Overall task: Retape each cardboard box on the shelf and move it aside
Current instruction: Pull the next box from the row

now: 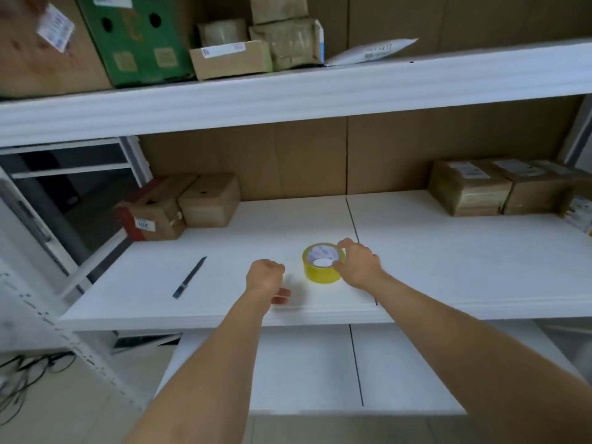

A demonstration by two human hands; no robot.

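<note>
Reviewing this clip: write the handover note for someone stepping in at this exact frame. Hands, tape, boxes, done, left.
Right hand: grips the yellow tape roll lying on the middle shelf.
Left hand: fingers curled, holding nothing, beside the roll.
Knife: on the shelf, left, untouched.
Boxes: two at the back left, several at the back right.
Done: cannot tell which boxes are retaped.
Left: no box is in front of the hands; fetch one, tape it, move it aside.
</note>
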